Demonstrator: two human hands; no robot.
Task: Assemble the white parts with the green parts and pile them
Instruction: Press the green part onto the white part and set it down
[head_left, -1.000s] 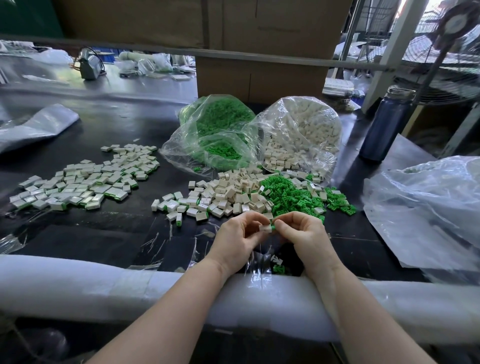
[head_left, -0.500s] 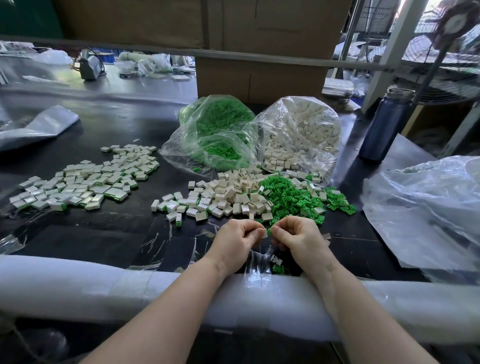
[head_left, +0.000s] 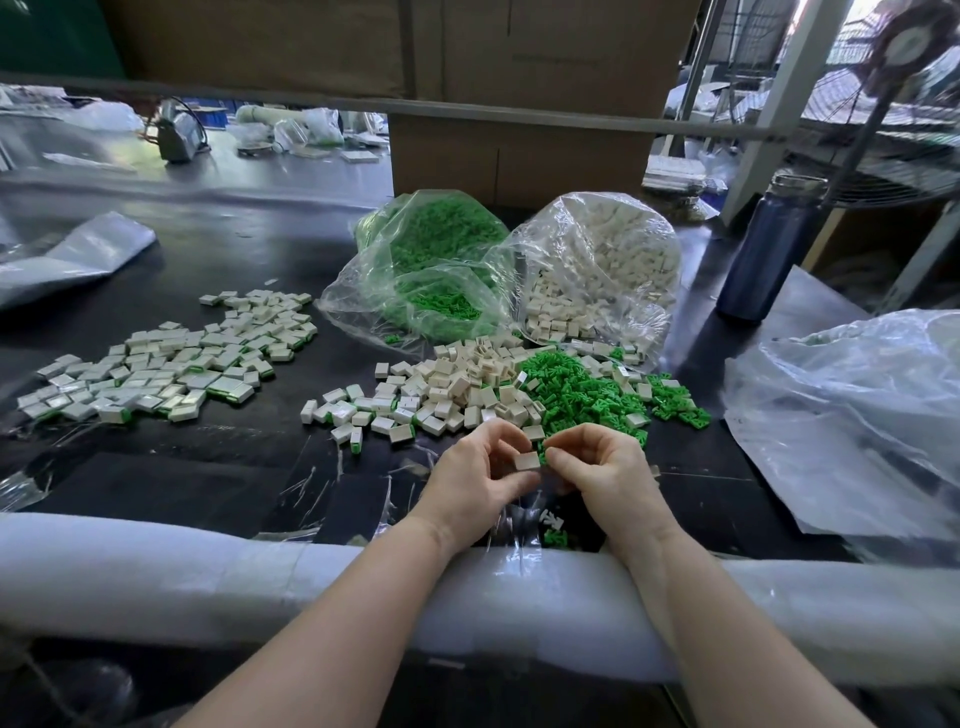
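Fingers of the left hand (head_left: 480, 470) and right hand (head_left: 597, 467) pinch a single white part (head_left: 528, 461) between them just above the near table edge, green showing at its right side, so the step looks like pressing a green part home. Next, likely, it joins the assembled pile (head_left: 166, 358) far left, then fresh pieces come from the loose white parts (head_left: 457, 379) and green parts (head_left: 576, 387) just beyond, before the bags
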